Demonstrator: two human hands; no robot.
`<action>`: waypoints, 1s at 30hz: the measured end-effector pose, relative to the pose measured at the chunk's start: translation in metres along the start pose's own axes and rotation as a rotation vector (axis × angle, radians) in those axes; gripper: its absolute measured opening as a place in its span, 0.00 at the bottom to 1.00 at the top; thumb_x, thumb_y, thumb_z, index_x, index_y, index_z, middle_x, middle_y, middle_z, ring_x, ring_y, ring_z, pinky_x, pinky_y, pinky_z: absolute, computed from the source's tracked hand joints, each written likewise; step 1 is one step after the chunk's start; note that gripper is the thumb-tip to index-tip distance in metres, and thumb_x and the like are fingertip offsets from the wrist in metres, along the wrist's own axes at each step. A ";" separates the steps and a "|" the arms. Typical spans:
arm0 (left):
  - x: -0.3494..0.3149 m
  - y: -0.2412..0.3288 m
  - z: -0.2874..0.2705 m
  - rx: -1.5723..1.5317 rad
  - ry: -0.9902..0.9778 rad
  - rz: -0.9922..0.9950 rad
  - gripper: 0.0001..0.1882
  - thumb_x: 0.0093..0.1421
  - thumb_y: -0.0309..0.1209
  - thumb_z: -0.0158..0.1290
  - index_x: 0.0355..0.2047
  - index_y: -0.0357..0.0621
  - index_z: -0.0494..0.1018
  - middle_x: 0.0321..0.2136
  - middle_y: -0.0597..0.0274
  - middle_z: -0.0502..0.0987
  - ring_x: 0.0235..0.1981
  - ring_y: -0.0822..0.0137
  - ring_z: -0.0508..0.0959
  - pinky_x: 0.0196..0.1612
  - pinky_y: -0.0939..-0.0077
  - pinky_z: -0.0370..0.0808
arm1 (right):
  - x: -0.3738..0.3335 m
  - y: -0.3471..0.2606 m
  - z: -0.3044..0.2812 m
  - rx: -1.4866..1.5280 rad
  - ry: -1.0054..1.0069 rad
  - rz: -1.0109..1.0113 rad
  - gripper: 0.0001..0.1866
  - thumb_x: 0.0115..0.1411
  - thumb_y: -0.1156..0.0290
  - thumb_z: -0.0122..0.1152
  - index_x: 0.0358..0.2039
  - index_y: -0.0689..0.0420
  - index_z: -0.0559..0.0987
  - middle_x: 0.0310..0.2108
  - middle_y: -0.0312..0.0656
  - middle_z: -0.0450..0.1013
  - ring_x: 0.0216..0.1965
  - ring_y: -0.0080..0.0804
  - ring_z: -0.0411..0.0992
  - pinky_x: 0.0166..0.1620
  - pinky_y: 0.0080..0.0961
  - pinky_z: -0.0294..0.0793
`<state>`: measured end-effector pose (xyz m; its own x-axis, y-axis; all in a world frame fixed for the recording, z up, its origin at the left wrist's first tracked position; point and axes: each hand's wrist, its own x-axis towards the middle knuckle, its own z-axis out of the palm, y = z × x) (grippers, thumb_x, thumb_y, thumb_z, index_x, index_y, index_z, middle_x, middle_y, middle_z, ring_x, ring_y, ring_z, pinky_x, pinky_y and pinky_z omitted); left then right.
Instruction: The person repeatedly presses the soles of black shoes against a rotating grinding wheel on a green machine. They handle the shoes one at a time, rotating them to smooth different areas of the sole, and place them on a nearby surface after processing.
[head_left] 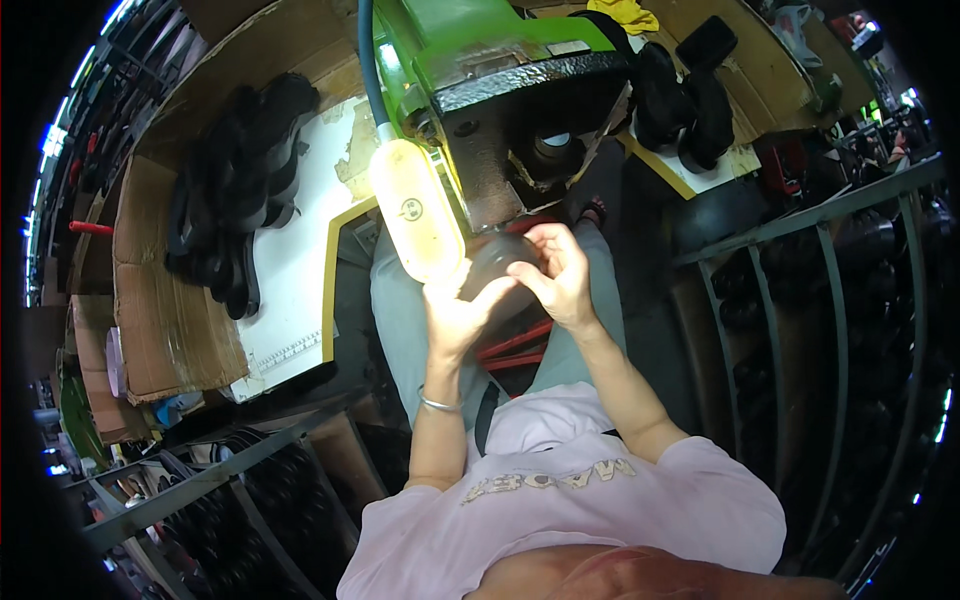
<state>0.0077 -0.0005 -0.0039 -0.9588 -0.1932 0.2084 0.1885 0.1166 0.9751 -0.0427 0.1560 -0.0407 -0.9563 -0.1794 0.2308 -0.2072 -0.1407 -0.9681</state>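
Just below the head of a green machine [500, 60], I hold a dark, smooth, rounded piece [497, 258] between both hands. It is blurred and partly covered by my fingers, so its exact kind does not show. My left hand [458, 315] grips its near left side, thumb along the edge, with the other fingers lost in bright lamp glare. My right hand [560, 275] closes on its right side, fingers curled over the far edge and thumb on the near face. A yellow elongated lamp [415, 205] hangs right beside my left hand.
Black shoes [240, 190] lie piled on the white tabletop [300, 245] at left, inside cardboard walls [165, 330]. More black shoes [685, 100] stand at the far right. Metal racks [830, 270] flank me on both sides. A blue hose [368, 70] runs to the lamp.
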 end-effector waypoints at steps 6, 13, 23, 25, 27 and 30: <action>0.020 0.003 0.044 -0.017 0.075 0.009 0.07 0.55 0.23 0.62 0.35 0.34 0.78 0.27 0.67 0.79 0.27 0.80 0.73 0.32 0.83 0.71 | -0.088 0.059 -0.030 0.483 -0.257 0.621 0.40 0.47 0.81 0.70 0.61 0.63 0.64 0.58 0.42 0.65 0.59 0.34 0.63 0.64 0.32 0.58; 0.001 0.002 0.053 -0.192 0.265 0.003 0.08 0.54 0.22 0.64 0.31 0.33 0.76 0.25 0.66 0.78 0.25 0.77 0.73 0.30 0.81 0.72 | -0.117 0.069 -0.088 0.878 0.029 0.702 0.35 0.49 0.74 0.67 0.59 0.60 0.65 0.52 0.45 0.70 0.52 0.38 0.71 0.46 0.37 0.75; 0.005 0.008 0.029 -0.170 0.244 0.023 0.12 0.51 0.19 0.64 0.36 0.33 0.76 0.30 0.62 0.80 0.30 0.75 0.77 0.37 0.83 0.74 | -0.005 -0.031 -0.141 0.103 0.270 0.306 0.22 0.46 0.71 0.71 0.41 0.59 0.73 0.32 0.34 0.73 0.23 0.13 0.69 0.16 0.08 0.59; 0.005 -0.006 0.019 -0.095 0.238 0.034 0.12 0.50 0.19 0.65 0.34 0.34 0.76 0.29 0.63 0.79 0.29 0.76 0.76 0.35 0.83 0.74 | 0.012 -0.051 -0.140 0.012 0.216 0.247 0.21 0.46 0.72 0.70 0.40 0.61 0.73 0.31 0.34 0.73 0.23 0.12 0.68 0.16 0.07 0.58; 0.005 -0.008 0.010 -0.064 0.235 0.041 0.11 0.49 0.19 0.66 0.32 0.35 0.76 0.27 0.65 0.79 0.27 0.77 0.75 0.33 0.84 0.73 | 0.025 -0.067 -0.133 -0.022 0.163 0.212 0.22 0.45 0.73 0.71 0.40 0.63 0.73 0.30 0.34 0.73 0.22 0.11 0.67 0.18 0.06 0.57; 0.010 0.021 -0.002 -0.066 0.181 -0.009 0.12 0.47 0.20 0.68 0.29 0.36 0.76 0.25 0.67 0.77 0.26 0.78 0.74 0.32 0.83 0.72 | 0.037 -0.086 -0.125 -0.069 0.080 0.181 0.23 0.44 0.75 0.72 0.40 0.63 0.73 0.32 0.36 0.75 0.26 0.14 0.70 0.26 0.09 0.67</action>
<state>0.0022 -0.0023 0.0188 -0.9078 -0.3664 0.2041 0.1993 0.0513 0.9786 -0.0860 0.2831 0.0384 -0.9920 -0.1176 0.0462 -0.0411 -0.0460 -0.9981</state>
